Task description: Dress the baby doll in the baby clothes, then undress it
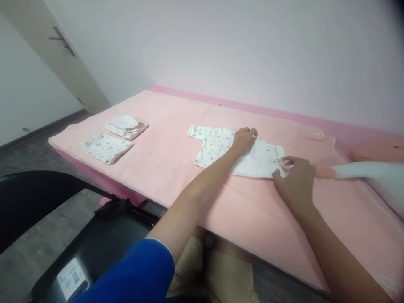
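A small white printed baby shirt lies flat on the pink bed cover, partly folded over on its right side. My left hand rests on the shirt's middle with curled fingers pressing the fold. My right hand pinches the shirt's right edge between thumb and fingers. Both forearms reach in from the lower edge; the left one has a blue sleeve.
Two folded white printed garments lie on the cover at the left. A white and pink pillow sits at the right. A black chair and a black case stand near the bed's front edge. A door is at the upper left.
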Motion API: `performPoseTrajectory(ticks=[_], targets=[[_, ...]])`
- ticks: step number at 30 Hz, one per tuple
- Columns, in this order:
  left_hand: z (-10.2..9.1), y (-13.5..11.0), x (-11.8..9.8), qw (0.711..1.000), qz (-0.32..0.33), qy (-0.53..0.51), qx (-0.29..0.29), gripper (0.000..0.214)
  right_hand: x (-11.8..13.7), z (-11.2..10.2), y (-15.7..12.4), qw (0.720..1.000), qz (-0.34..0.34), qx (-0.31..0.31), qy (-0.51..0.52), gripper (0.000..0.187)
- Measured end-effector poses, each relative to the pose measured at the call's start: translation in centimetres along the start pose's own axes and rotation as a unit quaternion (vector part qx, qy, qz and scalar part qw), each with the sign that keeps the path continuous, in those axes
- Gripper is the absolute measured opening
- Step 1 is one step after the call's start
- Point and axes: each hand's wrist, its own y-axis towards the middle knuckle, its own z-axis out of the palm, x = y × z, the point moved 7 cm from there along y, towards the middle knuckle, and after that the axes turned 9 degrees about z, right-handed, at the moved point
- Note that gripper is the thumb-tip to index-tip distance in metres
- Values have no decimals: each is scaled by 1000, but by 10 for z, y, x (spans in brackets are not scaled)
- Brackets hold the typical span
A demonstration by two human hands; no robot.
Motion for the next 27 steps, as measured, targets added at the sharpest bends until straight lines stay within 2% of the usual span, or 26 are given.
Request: performPoseTrajectory(ticks=[1, 3, 6, 9, 12, 17, 23, 25, 27], targets=[[-3, -2, -5, 1000, 18, 18, -15, 29, 12, 0, -4, 999, -50, -3, 2, 37], [-6, -5, -13, 997, 53, 46, -25, 35, 34, 5, -13, 990, -132, 37, 27, 38], [-1, -10, -18, 995, 70, 71, 25, 46, 56, 23, -32, 962, -211, 168, 47, 45], [11, -18, -12, 990, 42, 75, 109, 60, 56, 40, -47, 931, -228, 285, 16, 57], [20, -23, -6, 986, 14, 71, 152, 69, 45, 46, -54, 913, -214, 346, -15, 63], [24, -22, -4, 982, 4, 77, 173, 73, 35, 42, -62, 910, -220, 348, -50, 67], [23, -24, -7, 981, 2, 91, 169, 72, 28, 33, -73, 923, -241, 293, -64, 66], [18, -26, -10, 983, 6, 106, 152, 72, 35, 30, -73, 925, -254, 275, -61, 63], [4, -27, -12, 986, 2, 128, 103, 70, 49, 24, -71, 934, -262, 239, -48, 56]])
